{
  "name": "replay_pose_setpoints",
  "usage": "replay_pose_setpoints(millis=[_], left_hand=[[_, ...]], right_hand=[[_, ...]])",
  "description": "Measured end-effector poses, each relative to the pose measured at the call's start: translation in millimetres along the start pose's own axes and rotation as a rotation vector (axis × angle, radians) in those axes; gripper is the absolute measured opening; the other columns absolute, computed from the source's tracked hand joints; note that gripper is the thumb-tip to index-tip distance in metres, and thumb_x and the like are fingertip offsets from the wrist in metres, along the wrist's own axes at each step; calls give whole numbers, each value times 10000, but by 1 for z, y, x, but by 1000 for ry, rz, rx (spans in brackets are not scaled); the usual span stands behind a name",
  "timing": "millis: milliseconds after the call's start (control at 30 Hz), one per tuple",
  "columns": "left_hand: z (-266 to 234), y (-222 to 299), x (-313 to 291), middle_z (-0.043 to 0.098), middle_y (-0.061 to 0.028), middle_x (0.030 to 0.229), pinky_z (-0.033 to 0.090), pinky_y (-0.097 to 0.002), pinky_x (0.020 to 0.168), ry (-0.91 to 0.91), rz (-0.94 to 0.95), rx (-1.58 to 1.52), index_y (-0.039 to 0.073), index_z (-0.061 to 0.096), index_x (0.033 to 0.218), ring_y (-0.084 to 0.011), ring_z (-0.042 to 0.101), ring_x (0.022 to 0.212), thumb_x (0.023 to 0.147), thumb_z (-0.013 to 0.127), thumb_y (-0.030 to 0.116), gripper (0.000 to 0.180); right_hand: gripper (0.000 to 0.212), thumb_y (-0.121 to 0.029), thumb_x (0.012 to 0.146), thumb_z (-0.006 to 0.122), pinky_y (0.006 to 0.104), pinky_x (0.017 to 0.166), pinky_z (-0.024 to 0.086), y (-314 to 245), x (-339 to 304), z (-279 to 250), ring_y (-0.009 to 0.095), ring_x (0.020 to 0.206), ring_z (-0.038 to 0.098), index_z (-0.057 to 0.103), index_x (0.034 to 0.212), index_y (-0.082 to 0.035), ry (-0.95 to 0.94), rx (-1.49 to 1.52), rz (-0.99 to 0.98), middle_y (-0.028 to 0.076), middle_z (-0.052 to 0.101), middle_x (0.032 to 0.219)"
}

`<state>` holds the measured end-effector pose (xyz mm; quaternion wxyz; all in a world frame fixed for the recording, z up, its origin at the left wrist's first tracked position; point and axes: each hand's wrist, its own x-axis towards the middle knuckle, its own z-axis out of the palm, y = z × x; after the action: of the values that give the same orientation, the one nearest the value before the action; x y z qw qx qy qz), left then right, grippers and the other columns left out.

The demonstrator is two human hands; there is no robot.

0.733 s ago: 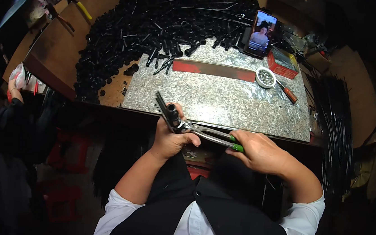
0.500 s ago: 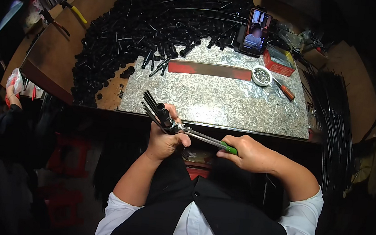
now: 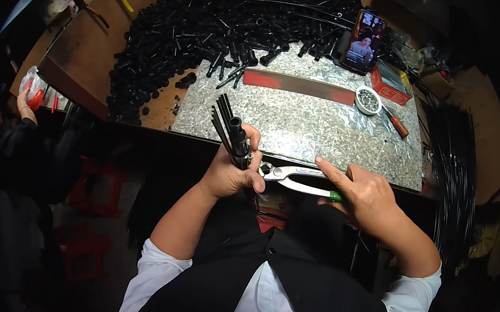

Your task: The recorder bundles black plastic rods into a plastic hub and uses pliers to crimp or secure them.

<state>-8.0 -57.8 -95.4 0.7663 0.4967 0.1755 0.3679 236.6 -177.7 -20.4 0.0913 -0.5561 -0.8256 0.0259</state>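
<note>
My left hand is closed around a bundle of black rods and a short black tube with an open top, both pointing up and away from me. In my right hand is a pair of pliers with silver metal arms and green grips. The pliers' arms stand apart, and my right index finger stretches along the upper one. Their jaws lie beside my left thumb, next to the tube's lower part; whether they touch it I cannot tell.
Beyond my hands lies a speckled stone slab bearing a red-brown strip. A white bowl of small metal parts, a screwdriver, a red box and a phone sit right. Black parts heap behind; another person's hand shows left.
The pliers' arms have spread apart, with my right index finger now extended. My left hand has tilted the bundle more upright. The whole view has shifted slightly.
</note>
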Motion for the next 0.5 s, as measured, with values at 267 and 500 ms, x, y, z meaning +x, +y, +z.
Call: replay_pose_setpoints(millis=[267,500], left_hand=[[11,-6,6,274,93,676,215,-195,492,-32,-41,172,155,310,876,-5,284,563,415,923,369,797],[7,-13,7,255,89,696,210,-198,500,-91,18,336,156,300,841,-15,256,581,527,923,230,702]], right_hand=[[667,-167,738,687,373,499,425,-2,-3,-17,234,563,493,455,1364,-190,25,-118,-50,86,434,687],[653,-94,755,632,377,532,457,-2,-1,-17,247,600,541,439,1372,-191,-67,-175,-25,87,456,716]])
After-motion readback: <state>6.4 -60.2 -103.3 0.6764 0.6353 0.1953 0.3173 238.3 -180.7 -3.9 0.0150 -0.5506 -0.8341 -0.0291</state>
